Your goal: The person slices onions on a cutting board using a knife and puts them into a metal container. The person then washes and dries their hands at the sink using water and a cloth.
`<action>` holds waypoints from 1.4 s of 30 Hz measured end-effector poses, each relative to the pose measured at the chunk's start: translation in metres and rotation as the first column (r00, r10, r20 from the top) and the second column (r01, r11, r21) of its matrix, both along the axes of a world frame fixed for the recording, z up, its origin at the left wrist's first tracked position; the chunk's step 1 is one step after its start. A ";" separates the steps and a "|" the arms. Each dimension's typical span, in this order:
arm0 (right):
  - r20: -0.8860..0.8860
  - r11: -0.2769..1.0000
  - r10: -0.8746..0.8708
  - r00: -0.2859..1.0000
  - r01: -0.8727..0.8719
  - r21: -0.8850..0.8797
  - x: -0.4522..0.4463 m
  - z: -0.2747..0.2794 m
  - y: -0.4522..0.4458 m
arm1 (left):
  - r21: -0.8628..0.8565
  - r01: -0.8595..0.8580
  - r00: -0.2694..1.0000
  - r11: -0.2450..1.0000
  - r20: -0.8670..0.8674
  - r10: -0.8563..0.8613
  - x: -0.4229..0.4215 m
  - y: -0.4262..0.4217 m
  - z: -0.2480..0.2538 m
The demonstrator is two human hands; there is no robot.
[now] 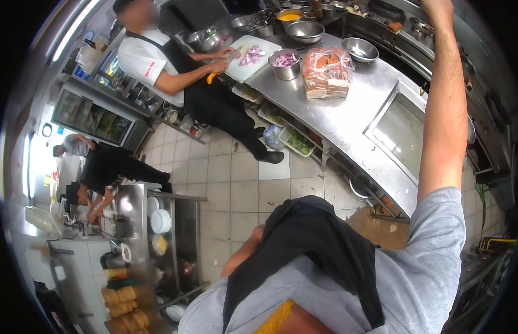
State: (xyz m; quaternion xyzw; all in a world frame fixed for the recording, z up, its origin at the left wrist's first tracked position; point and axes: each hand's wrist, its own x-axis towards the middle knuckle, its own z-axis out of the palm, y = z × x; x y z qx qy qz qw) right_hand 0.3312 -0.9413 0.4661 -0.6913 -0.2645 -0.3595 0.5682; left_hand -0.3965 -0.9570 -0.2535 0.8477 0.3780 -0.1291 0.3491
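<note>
My right arm stretches to the upper right, across the end of the steel counter (376, 106). At the top edge of the view, my right hand (438, 6) is cut off, so its fingers are hidden. It is over the cooking range, near a small metal pan (419, 24). On my left side only part of the forearm (242, 253) shows beside my black apron (303, 245); the left hand is out of sight. On the counter, a plastic-wrapped stack of orange-brown slices (327, 72) sits between a steel bowl (360, 50) and a steel pot of chopped red onion (285, 62).
Across the counter, a co-worker (181, 72) holds a knife over a white cutting board (245, 58) with cut onion. A sunken steel basin (401, 125) lies near my right arm. Two other people work at the far left, beyond a steel shelf unit with plates (160, 221).
</note>
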 end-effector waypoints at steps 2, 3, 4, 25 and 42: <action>-0.015 1.000 0.014 1.000 -0.014 0.007 -0.006 0.001 -0.001 | 0.010 0.018 1.000 1.000 0.022 -0.018 -0.002 0.000 -0.005; -0.015 1.000 0.015 1.000 -0.015 0.007 -0.006 0.001 -0.001 | -0.002 -0.009 1.000 1.000 -0.030 0.009 0.002 0.000 0.005; -0.015 1.000 0.012 1.000 -0.012 0.010 -0.007 0.000 -0.001 | -0.013 -0.036 0.996 0.999 -0.082 0.035 0.006 0.000 0.016; -0.025 1.000 0.028 0.999 -0.028 -0.001 -0.008 -0.001 -0.002 | -0.137 -0.311 0.950 0.940 -0.062 0.306 0.038 -0.008 0.121; -0.030 1.000 0.021 0.999 -0.021 0.014 -0.014 0.000 -0.002 | -0.297 -0.432 0.902 0.852 -0.111 0.418 0.022 -0.004 0.068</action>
